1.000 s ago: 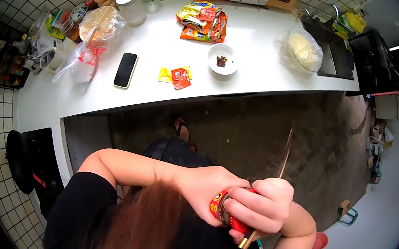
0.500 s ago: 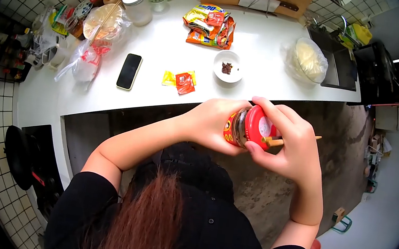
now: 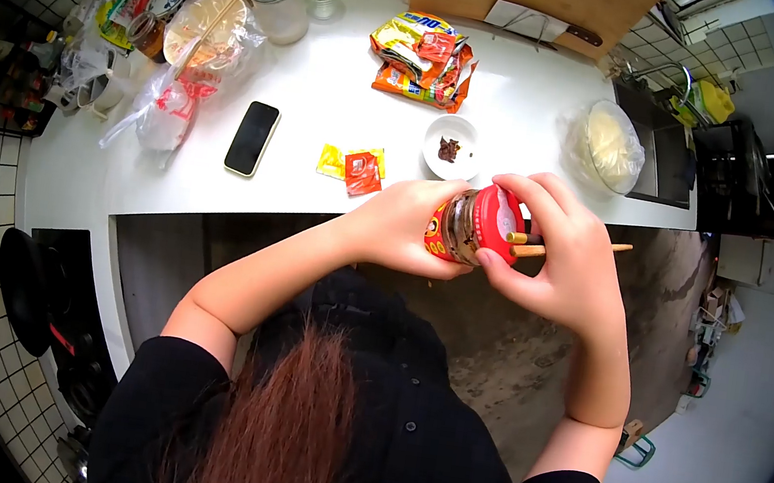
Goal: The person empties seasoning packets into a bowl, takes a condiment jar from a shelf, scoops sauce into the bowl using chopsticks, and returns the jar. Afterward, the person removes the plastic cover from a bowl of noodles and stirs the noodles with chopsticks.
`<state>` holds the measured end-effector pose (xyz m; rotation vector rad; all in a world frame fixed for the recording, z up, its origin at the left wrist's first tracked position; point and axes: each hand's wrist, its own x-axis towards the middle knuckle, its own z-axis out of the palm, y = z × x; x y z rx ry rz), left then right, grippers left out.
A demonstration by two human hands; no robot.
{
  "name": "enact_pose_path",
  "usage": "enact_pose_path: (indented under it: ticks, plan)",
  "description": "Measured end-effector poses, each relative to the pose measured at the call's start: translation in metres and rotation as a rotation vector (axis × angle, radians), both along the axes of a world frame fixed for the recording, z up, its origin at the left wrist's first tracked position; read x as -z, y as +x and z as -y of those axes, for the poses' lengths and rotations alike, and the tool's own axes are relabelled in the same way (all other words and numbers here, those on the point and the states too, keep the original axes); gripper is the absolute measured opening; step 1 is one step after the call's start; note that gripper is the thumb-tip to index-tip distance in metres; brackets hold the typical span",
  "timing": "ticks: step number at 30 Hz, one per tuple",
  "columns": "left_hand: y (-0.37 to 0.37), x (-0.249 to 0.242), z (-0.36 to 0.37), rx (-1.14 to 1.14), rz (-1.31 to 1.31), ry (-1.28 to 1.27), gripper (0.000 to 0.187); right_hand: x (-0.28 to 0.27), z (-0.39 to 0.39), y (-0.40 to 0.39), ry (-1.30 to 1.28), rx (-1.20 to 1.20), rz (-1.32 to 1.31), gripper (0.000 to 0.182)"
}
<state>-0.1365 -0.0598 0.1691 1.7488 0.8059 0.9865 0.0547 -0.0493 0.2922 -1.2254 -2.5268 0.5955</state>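
Both hands have moved up from near the chest, and the jar (image 3: 452, 231) has come with them to the front edge of the surface (image 3: 331, 73). The chopsticks (image 3: 528, 251) pointed away from the body at first, and now they lie across the right hand (image 3: 568, 265). The grip of the left hand (image 3: 408, 227) is closed around the label end of the jar. The right hand grasps the red lid (image 3: 497, 222) with the thumb and fingers bent around its rim, and it also keeps the chopsticks, with their thick ends beside the lid. The jar is tilted on its side, with the lid on it, turned to the right hand. Dark contents are visible through the glass. Just beyond the jar stands a white bowl (image 3: 437, 154) with dark pieces inside. Left of the bowl lie small red and yellow sachets (image 3: 364, 172), and farther left a phone (image 3: 252, 138) with a dark screen. Behind the bowl are orange and yellow packets (image 3: 420, 62), piled together. On the right, a bowl in a plastic bag (image 3: 606, 148) stands beside the sink (image 3: 660, 155).
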Motion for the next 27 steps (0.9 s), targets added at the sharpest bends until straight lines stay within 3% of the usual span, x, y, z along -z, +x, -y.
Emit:
enact_pose_path:
  ticks: [5,9,14,20,24,27]
  plan:
    - [-0.003,0.012,-0.015,0.019,0.010,-0.054,0.060,-0.014,-0.018,0.004,-0.055,-0.019,-0.071,0.055]
    - [-0.008,0.017,-0.022,-0.008,-0.067,-0.029,0.063,-0.001,-0.023,0.032,-0.161,0.167,-0.194,0.060]
    - [-0.009,0.042,-0.030,-0.077,-0.125,0.011,0.069,0.071,-0.019,0.073,-0.330,0.447,-0.302,0.062]
    - [-0.005,0.060,-0.031,-0.209,-0.201,-0.075,0.066,0.167,-0.039,0.099,-0.449,0.606,-0.093,0.053]
    - [-0.001,0.061,-0.026,-0.366,-0.365,-0.075,0.065,0.234,-0.069,0.112,-0.368,0.597,0.089,0.053]
    - [0.005,0.065,-0.023,-0.509,-0.341,-0.109,0.064,0.265,-0.091,0.115,-0.302,0.549,0.134,0.053]
